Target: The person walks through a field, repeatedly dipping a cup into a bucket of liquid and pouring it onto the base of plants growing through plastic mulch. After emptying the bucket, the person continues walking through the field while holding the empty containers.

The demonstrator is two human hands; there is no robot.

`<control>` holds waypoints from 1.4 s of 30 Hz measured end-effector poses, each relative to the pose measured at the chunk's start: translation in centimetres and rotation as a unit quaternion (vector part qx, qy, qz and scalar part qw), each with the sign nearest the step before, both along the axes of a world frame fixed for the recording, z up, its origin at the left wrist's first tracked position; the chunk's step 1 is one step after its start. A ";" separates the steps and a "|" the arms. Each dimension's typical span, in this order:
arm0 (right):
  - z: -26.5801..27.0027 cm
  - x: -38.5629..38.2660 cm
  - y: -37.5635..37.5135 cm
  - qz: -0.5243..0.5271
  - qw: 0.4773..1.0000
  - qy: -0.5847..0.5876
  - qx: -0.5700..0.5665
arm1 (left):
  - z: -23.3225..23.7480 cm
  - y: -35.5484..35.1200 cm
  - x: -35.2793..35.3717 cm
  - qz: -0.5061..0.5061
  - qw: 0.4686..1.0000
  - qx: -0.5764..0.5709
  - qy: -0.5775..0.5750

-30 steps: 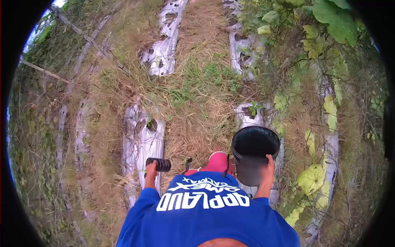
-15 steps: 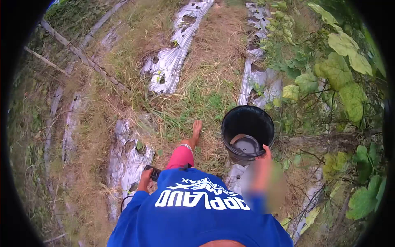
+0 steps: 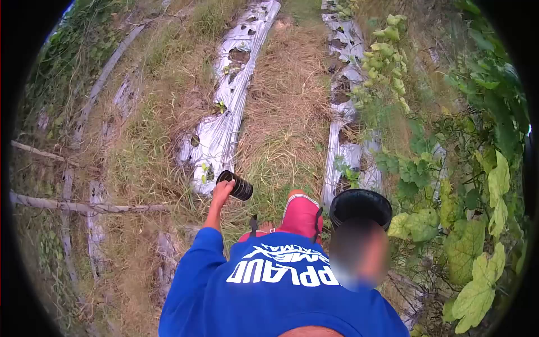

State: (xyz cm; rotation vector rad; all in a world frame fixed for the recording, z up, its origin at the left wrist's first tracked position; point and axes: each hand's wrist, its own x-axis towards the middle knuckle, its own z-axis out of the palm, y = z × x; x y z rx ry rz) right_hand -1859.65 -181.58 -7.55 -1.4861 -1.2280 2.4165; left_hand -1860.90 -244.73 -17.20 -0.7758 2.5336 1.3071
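My left hand (image 3: 223,189) is wrapped round the rim of a black ribbed cylindrical container (image 3: 242,187), which is tilted above the grass, left of my legs. A large black bucket (image 3: 360,204) is at the right of my blue shirt, its rim in view and its lower part hidden. My right hand (image 3: 373,251) is just below the bucket inside a round blurred patch, so its fingers and its contact with the bucket cannot be made out.
Two strips of torn silvery plastic sheeting (image 3: 229,106) (image 3: 343,84) run forward, with dry grass (image 3: 289,84) between them. Leafy vines (image 3: 466,247) crowd the right side. Wooden poles (image 3: 90,208) cross the left. My pink-clad knee (image 3: 300,216) is ahead of the shirt.
The ground has shifted down in view. My left hand has swung forward with the black container, away from my side. The bucket has shifted right and down in view, and the blur now covers my right hand.
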 end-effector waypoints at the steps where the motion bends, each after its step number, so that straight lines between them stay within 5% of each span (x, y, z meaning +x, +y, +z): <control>1: 0.1 -1.7 0.0 -0.005 1.000 0.003 0.010 | 2.9 -0.1 -3.1 0.030 0.996 0.071 0.038; 4: -2.2 -8.0 0.5 -0.024 1.000 0.002 0.009 | 1.0 -2.2 -11.6 0.141 0.960 0.238 0.032; 9: -9.0 -22.0 -1.3 -0.075 0.991 -0.099 0.046 | -4.1 -6.3 -20.9 0.253 0.942 0.211 -0.061; 11: -11.0 -28.6 -3.4 -0.089 0.991 -0.100 0.025 | -4.2 -5.7 -22.7 0.282 0.952 0.098 -0.062; 13: -11.9 -35.8 -4.9 -0.053 0.992 -0.111 -0.009 | -3.6 -5.6 -23.8 0.248 0.964 0.056 -0.072; 15: -10.6 -43.6 -7.4 -0.012 0.996 -0.018 -0.081 | -7.7 -7.9 -24.8 0.215 0.968 -0.062 -0.115; 17: -10.0 -51.9 -8.7 0.013 0.991 0.008 -0.133 | -5.1 -7.3 -28.4 0.260 0.956 0.028 -0.136; 19: -8.3 -60.0 -10.8 0.033 0.991 0.025 -0.129 | -5.0 -7.9 -31.0 0.060 0.990 -0.106 -0.076; 20: -7.7 -63.8 -11.1 0.039 0.991 0.023 -0.126 | -4.8 -7.2 -34.2 0.381 0.898 0.128 -0.181; 21: -7.2 -67.4 -11.4 0.064 0.990 0.026 -0.121 | -4.2 -7.2 -36.6 0.384 0.895 0.132 -0.183; 23: -5.9 -74.2 -12.6 0.089 0.990 0.023 -0.109 | -7.6 -9.0 -39.3 0.123 0.985 -0.007 -0.123; 24: -5.0 -80.1 -13.8 0.100 0.989 0.041 -0.098 | -7.5 -9.2 -46.9 0.257 0.929 0.042 -0.264; 28: -3.2 -91.9 -16.8 0.117 0.991 0.041 -0.051 | -11.0 -11.6 -59.6 0.153 0.981 -0.005 -0.121; 30: -3.6 -97.7 -18.3 0.102 0.994 0.036 -0.007 | -11.3 -13.2 -67.3 0.298 0.934 0.119 -0.160; 33: -4.9 -105.7 -18.8 0.114 0.993 0.033 -0.016 | -8.5 -14.4 -81.2 0.306 0.931 0.178 -0.090; 35: -4.6 -110.9 -18.2 0.107 0.994 0.021 0.003 | -12.2 -17.3 -89.5 0.245 0.962 0.104 -0.062; 36: -4.9 -112.9 -18.3 0.093 0.996 0.014 0.005 | -9.8 -18.0 -94.0 0.164 0.986 0.034 -0.017; 37: -5.2 -115.4 -19.0 0.079 0.997 0.012 0.004 | -10.0 -19.2 -98.7 0.172 0.982 0.056 -0.046; 38: -4.8 -117.5 -19.4 0.074 0.997 0.034 -0.016 | -7.6 -19.5 -102.7 0.109 0.990 0.032 0.086; 42: -5.3 -125.4 -21.3 0.038 0.998 0.032 -0.023 | -2.9 -21.9 -117.9 0.151 0.976 0.127 0.090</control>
